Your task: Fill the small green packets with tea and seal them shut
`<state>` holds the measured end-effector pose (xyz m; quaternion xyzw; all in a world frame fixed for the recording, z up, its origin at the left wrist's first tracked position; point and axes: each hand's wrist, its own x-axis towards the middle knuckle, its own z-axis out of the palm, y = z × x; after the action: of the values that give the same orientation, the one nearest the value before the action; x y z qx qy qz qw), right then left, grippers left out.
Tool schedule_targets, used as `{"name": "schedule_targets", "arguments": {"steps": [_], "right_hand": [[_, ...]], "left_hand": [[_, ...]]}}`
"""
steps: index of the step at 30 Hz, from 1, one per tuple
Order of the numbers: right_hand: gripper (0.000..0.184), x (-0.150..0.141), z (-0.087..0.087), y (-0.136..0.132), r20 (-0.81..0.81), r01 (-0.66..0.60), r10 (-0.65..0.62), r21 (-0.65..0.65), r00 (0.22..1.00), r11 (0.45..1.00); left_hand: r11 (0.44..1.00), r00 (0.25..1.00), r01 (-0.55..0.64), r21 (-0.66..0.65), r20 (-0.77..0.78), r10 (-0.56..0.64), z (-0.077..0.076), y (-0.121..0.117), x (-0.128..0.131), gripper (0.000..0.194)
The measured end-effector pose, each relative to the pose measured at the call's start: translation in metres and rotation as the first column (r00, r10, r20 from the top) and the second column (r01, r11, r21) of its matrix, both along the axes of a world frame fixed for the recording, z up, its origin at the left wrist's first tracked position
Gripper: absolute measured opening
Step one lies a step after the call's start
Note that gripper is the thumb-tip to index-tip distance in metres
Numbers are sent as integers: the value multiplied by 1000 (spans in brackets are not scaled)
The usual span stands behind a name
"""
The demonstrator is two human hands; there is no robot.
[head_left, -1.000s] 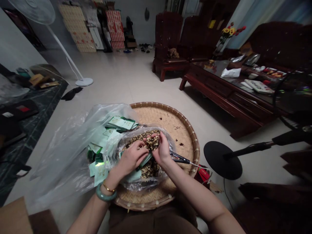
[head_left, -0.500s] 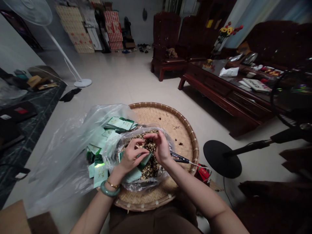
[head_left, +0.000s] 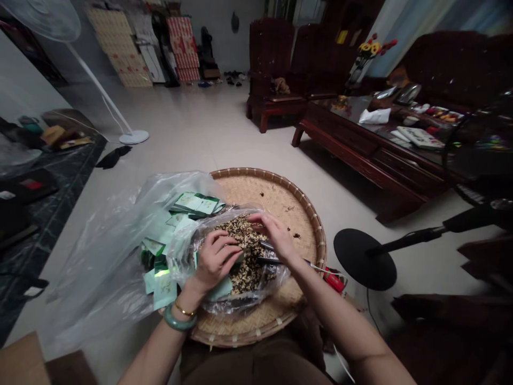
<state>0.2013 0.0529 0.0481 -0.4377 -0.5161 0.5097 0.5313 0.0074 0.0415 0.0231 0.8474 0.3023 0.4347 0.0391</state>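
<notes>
My left hand (head_left: 214,262) is closed on a pale green packet (head_left: 220,289), held over a clear bag of dried brown bits (head_left: 244,267). That bag lies on a round woven tray (head_left: 280,195) on my lap. My right hand (head_left: 276,235) is over the bag's right side, its fingers curled round a black-handled tool (head_left: 267,260) with a cord running off to the right. On the tray's left, a large clear plastic bag (head_left: 116,240) holds several green packets (head_left: 192,203). I wear a green bangle (head_left: 179,321) on the left wrist.
A black round stand base (head_left: 364,259) with a pole is on the floor to the right. A dark wooden coffee table (head_left: 385,144) and chairs stand beyond it. A white fan stand (head_left: 134,137) is at the back left, and a cardboard box (head_left: 22,363) sits at the near left.
My right hand has left the packet's mouth and moved right to the black tool. The tool now lies further left, under the hand. My left hand has kept hold of the packet.
</notes>
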Motion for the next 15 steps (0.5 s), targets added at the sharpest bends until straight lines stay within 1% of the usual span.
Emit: {"name": "schedule_targets", "arguments": {"steps": [1, 2, 3, 4, 5, 7, 8, 9, 12, 13, 14, 15], "right_hand": [[32, 9, -1, 5, 170, -13, 14, -5, 985, 1000], [26, 17, -2, 8, 349, -49, 48, -6, 936, 999], [21, 23, -2, 11, 509, -117, 105, -8, 855, 993], [17, 27, -2, 11, 637, -197, 166, -22, 753, 980], [16, 28, -2, 10, 729, -281, 224, -44, 647, 959], [13, 23, -4, 3, 834, -410, 297, -94, 464, 907], [13, 18, -6, -2, 868, -445, 310, -118, 388, 888], [17, 12, -8, -7, 898, -463, 311, -143, 312, 875], [45, -6, -21, -22, 966, -462, 243, -178, 85, 869], [54, -10, -26, -26, 978, -459, 209, -175, 23, 871], [61, -14, -29, -30, 984, -460, 176, -167, -23, 872], [64, -17, -32, -33, 987, -468, 150, -156, -52, 870]], "left_hand": [[1000, 999, 23, 5, -36, -23, 2, 0, -1, 12], [999, 996, 45, -2, -74, -45, 4, 0, -3, 12], [998, 992, 62, -13, -112, -63, 6, 0, -5, 11], [997, 986, 74, -27, -149, -77, 9, 0, -8, 10], [996, 978, 83, -43, -186, -90, 12, 0, -11, 8], [993, 961, 89, -75, -256, -105, 17, 1, -16, 6], [992, 952, 84, -92, -286, -107, 19, 1, -19, 7], [991, 944, 81, -107, -311, -110, 20, 1, -21, 8], [988, 932, 81, -128, -341, -121, 20, 0, -26, 10], [989, 934, 82, -127, -336, -120, 19, 0, -27, 11], [989, 938, 80, -123, -328, -117, 18, 0, -28, 11], [990, 941, 77, -119, -319, -111, 16, 0, -28, 10]]}}
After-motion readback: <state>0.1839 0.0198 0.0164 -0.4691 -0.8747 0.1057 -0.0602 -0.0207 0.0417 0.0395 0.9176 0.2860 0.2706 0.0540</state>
